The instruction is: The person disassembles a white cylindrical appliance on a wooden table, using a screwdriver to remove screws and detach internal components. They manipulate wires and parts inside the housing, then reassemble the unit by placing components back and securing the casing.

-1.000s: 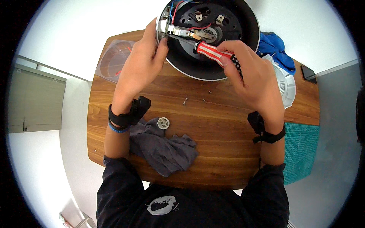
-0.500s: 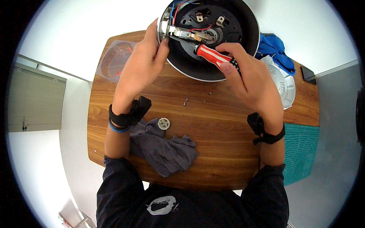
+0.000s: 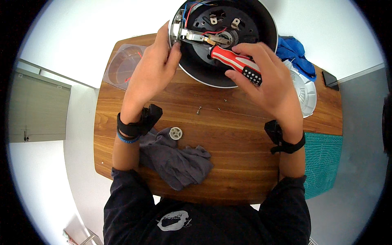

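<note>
At the far side of the table stands the round black shell of an electric appliance (image 3: 212, 71), tilted so its open inside faces me. Red and blue wires, metal tabs and a bracket show within it. My left hand (image 3: 155, 69) grips its left rim, thumb in front and the other fingers hidden behind. A screwdriver (image 3: 230, 58) with a red, white and black handle lies in my right hand (image 3: 271, 83). Index finger and palm stay against the handle, while the thumb is a little off it. The shaft points left toward the bracket near my left thumb; its tip is hard to make out.
Several small screws (image 3: 199, 110) lie mid-table. Closer to me are a grey cloth (image 3: 179, 165) and a small white wheel-shaped part (image 3: 175, 133). A clear plastic box (image 3: 118, 67) sits left; a white vented cover (image 3: 307, 96), blue cloth (image 3: 296, 55), phone (image 3: 330, 80) and green cutting mat (image 3: 324, 163) sit right.
My right thumb has come away from the screwdriver's handle, and the handle has rolled, showing more of its starred black end. My left hand keeps its place on the rim.
</note>
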